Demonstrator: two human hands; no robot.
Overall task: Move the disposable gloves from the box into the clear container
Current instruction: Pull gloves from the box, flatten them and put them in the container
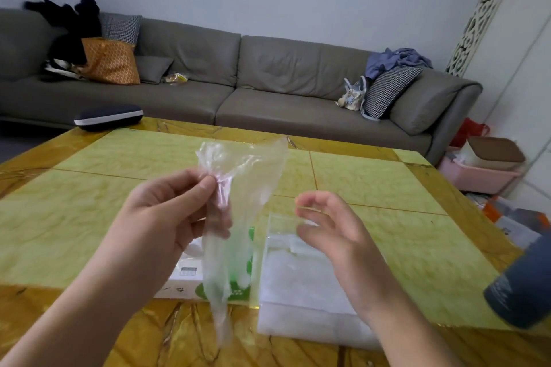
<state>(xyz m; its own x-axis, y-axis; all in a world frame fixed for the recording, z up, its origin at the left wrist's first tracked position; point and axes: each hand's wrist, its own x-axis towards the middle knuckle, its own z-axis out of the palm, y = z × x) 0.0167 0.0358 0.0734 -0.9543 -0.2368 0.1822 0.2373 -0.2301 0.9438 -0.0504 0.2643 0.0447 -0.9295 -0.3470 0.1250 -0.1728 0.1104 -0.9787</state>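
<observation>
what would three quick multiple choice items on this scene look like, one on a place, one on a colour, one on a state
1. Where is the clear container?
A. right of the box
B. on the sofa
C. on the floor

2. What colour is the print on the box?
A. red
B. green
C. blue

3. What is the left hand doing?
A. lying flat on the table
B. pinching a glove
C. holding the box

Answers:
1 A, it lies on the table beside the box.
2 B, green shows through the glove.
3 B, thumb and fingers pinch the film; the right hand holds nothing.
</observation>
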